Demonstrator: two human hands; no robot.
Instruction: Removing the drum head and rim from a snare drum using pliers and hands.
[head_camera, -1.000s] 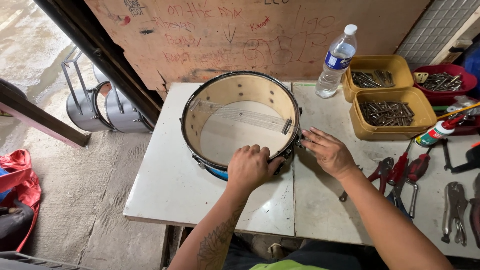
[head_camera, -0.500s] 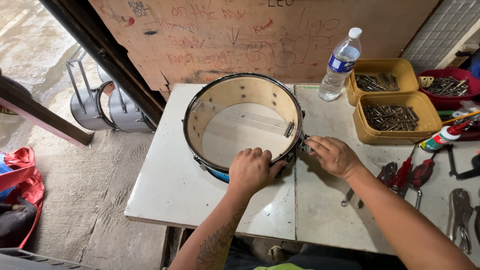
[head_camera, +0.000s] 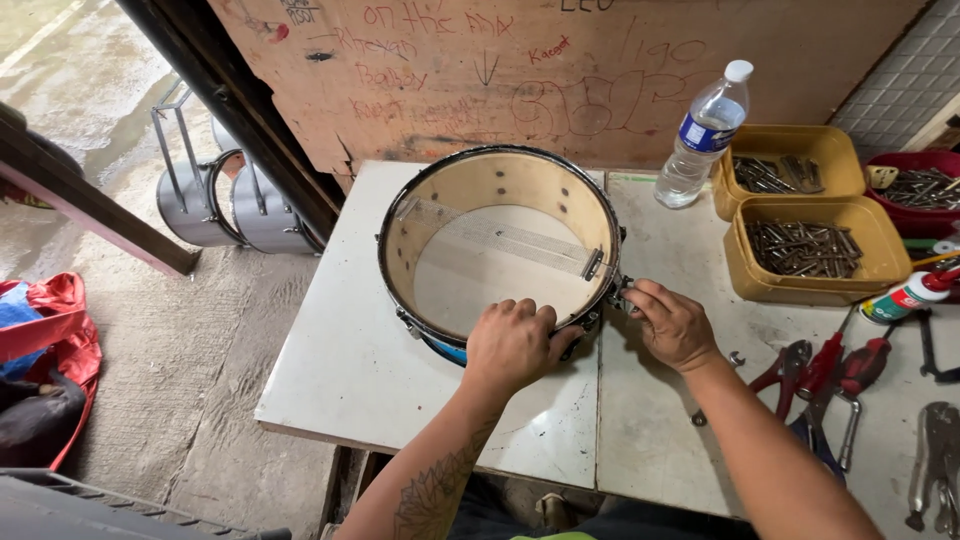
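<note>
My left hand (head_camera: 512, 345) clamps the drum shell (head_camera: 500, 250) at its six o'clock rim; my right hand (head_camera: 672, 322) pinches a lug fitting (head_camera: 618, 292) at four. A bottle (head_camera: 704, 133) stands at one o'clock, screw tubs (head_camera: 800, 215) and pliers (head_camera: 815, 375) crowding the worktop (head_camera: 340, 370) at three.

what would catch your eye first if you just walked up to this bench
The open drum shell lying flat mid-table, with the left hand over its near rim and the right hand at the hardware on its side. Next, two yellow tubs of metal parts at the right, a water bottle beside them.
</note>
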